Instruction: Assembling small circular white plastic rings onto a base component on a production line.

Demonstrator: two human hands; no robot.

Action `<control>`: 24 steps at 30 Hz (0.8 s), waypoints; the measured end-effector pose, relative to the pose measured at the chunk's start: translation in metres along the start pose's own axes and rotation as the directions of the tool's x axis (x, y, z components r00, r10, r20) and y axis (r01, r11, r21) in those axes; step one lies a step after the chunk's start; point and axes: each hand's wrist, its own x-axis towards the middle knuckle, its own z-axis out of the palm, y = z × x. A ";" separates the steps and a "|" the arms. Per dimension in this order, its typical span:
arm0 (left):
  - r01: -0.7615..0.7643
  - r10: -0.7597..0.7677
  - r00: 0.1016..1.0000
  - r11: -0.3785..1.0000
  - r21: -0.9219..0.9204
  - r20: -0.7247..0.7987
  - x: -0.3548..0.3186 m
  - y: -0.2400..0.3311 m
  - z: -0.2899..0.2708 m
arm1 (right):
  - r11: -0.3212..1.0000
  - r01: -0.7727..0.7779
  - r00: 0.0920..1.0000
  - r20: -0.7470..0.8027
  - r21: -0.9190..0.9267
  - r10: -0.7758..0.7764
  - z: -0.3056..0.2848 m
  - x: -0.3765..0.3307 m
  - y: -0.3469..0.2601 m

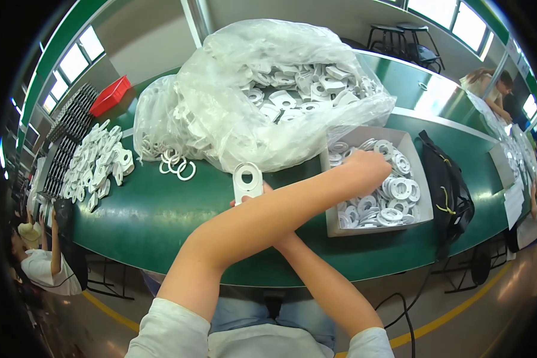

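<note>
Arms crossed — the left hand (367, 164) reaches into the box (416, 161) of white rings (400, 190), fingers hidden; the right hand (253, 200), mostly covered, pinches a white plate (247, 182) above the tabletop (155, 209).

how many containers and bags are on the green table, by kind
clear plastic bag of white parts: 1
grey cardboard box of white rings: 1
red bin: 1
black bag: 1
total: 4
The left hand reaches into the box; the right hand, mostly hidden behind the left forearm, holds a white flat part.
</note>
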 end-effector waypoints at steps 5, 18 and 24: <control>-0.281 0.214 0.859 0.957 -0.078 -0.464 -0.034 -0.012 -0.016 | 0.428 0.427 0.836 0.168 -0.796 -0.523 -0.006 -0.006 -0.030; 0.149 -0.052 0.845 0.979 0.142 -0.533 -0.260 -0.071 0.014 | 0.966 -0.202 0.979 -0.028 -0.160 0.200 0.020 -0.009 -0.062; 0.155 -0.074 0.843 0.982 0.108 -0.533 -0.260 -0.075 0.013 | 0.948 -0.239 0.970 -0.004 -0.211 0.244 0.023 -0.009 -0.062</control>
